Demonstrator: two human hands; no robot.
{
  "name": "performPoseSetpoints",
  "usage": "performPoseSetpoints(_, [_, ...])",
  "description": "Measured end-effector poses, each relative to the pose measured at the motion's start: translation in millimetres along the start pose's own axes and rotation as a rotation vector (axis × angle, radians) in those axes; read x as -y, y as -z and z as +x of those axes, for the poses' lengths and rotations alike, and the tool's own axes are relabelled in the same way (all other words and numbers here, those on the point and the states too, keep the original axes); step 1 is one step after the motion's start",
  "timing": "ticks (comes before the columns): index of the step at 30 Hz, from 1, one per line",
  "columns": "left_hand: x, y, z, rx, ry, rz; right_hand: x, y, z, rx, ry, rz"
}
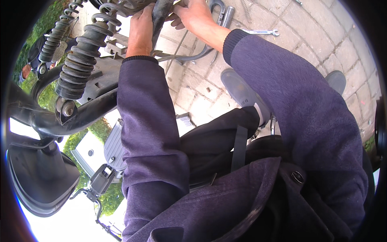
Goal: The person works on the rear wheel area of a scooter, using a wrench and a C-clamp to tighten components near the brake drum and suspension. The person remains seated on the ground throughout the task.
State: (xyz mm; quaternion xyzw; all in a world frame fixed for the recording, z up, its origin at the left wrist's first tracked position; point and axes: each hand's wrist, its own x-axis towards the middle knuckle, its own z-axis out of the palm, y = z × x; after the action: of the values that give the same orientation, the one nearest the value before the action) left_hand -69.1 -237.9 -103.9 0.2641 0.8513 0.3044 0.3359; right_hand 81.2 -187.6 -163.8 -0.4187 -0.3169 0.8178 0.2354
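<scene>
At the top of the head view, both of my hands work beside a black metal tube (161, 15) on the underside of a vehicle. My left hand (140, 30) lies against the tube's left side, its fingertips lost behind metal parts and the picture's edge. On the other side is my right hand (193, 16), with fingers curled toward the tube. Whatever they pinch is hidden. Left of my left hand rises a coil-spring shock absorber (82, 56), bolted to a black frame tube (84, 117). A curved dark metal bar (197, 55) runs below my right hand.
An open-ended wrench (264, 32) lies on the paving (306, 28) beyond my right wrist. A second shock absorber (56, 38) stands at the far left. My grey shoe (246, 90) rests below. Lower left are a black seat-like part (42, 173) and a parked two-wheeler (100, 177).
</scene>
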Motion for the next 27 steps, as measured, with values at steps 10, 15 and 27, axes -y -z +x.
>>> performPoseSetpoints(10, [-8.0,-7.4,-13.8,-0.121,-0.552,0.529,-16.1,5.2,6.5,0.035,0.330,-0.396])
performPoseSetpoints(15, [-0.7,-4.7,-8.9,-0.169,-0.783,0.872,-18.0,2.9,2.2,-0.099,0.426,-0.682])
performPoseSetpoints(27, [7.1,-4.0,-2.3,-0.208,-0.844,0.950,-15.5,2.1,-0.5,-0.009,0.392,-0.539])
